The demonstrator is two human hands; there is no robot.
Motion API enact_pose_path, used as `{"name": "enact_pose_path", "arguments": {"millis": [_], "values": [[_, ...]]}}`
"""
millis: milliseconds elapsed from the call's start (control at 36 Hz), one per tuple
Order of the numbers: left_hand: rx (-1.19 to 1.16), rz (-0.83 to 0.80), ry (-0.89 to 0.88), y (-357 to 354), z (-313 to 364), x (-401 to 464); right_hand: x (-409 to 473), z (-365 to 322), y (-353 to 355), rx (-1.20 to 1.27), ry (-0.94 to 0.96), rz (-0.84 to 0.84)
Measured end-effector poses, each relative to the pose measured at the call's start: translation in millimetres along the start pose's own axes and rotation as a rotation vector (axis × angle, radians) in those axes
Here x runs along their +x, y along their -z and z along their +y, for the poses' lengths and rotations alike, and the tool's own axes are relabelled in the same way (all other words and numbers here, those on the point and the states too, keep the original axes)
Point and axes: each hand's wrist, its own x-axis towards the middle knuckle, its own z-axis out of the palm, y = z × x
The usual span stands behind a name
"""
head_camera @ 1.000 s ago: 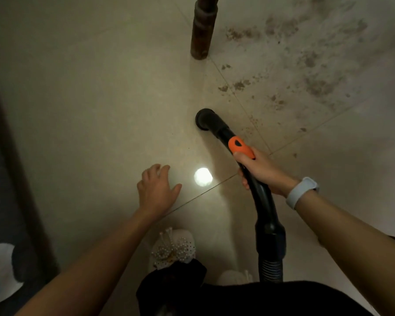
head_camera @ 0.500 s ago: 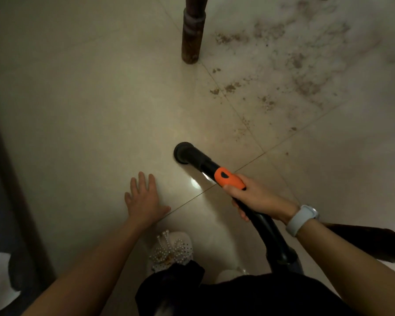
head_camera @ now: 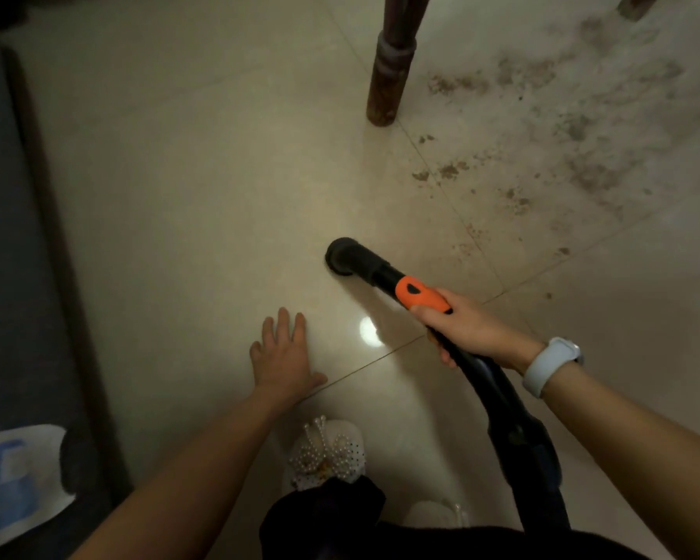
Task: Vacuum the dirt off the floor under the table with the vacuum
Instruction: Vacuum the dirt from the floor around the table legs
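Right hand: our right hand [head_camera: 467,329] sits right of centre in the frame, fingers curled round the vacuum's handle just behind its orange part; a pale band [head_camera: 550,365] circles the wrist.
Left hand: our left hand [head_camera: 285,359] lies below centre, fingers straight and slightly spread, palm flat on the floor [head_camera: 186,196].
Vacuum: the vacuum [head_camera: 380,268] is a black curved tube with an orange grip section bearing a dark slot; its round black nozzle [head_camera: 340,256] is at centre frame, mouth down against the tile, and the tube runs toward the lower right into a thicker black collar.
Dirt: brown dirt [head_camera: 542,127] lies in smears and crumbs across the upper right tiles, well apart from the nozzle.
Counter leg: a dark turned wooden leg [head_camera: 388,70] stands at top centre, left of the dirt.
Floor: glossy beige tiles with thin joints; a bright light spot [head_camera: 368,331] shows between our hands.
Below: a white pearl-decorated shoe [head_camera: 326,454] at bottom centre.
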Motion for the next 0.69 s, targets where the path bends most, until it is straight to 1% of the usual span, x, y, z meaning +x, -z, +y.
{"name": "enact_pose_path", "arguments": {"millis": [83,139,222,306,361,444,500,528,583,639,694], "values": [[-0.002,0.015,-0.002,-1.1,-0.9,0.4,9.2,-4.2,3.9,0.059,0.000,0.093],[-0.010,0.029,-0.003,-1.6,-1.4,1.5,15.0,-7.9,-1.5,0.078,-0.005,0.101],[-0.008,0.033,-0.004,-2.0,-1.1,0.8,18.0,-14.0,-15.3,0.059,0.006,0.008],[-0.002,0.030,-0.002,-2.2,-2.8,-0.2,19.0,-20.7,-22.5,-0.032,0.054,-0.069],[-0.001,0.030,-0.003,-2.9,-3.7,-0.4,23.1,-22.1,-20.2,-0.040,0.068,-0.025],[-0.019,0.034,0.002,-3.7,-4.0,-0.2,34.2,-24.2,-12.5,0.021,0.058,0.129],[-0.023,0.034,0.002,-3.9,-4.4,0.1,40.2,-29.7,-9.2,0.060,0.048,0.166],[-0.021,0.035,0.000,-4.2,-4.8,0.1,42.1,-33.5,-9.3,0.070,0.042,0.147],[-0.020,0.042,-0.003,-5.2,-5.9,0.3,45.8,-42.6,-13.4,0.055,0.039,0.052],[-0.030,0.045,-0.006,-6.0,-7.7,0.2,49.9,-53.0,-20.7,-0.015,0.051,-0.059],[-0.052,0.043,-0.012,-5.7,-11.4,0.5,59.1,-64.4,-25.2,-0.094,0.082,-0.094]]}}
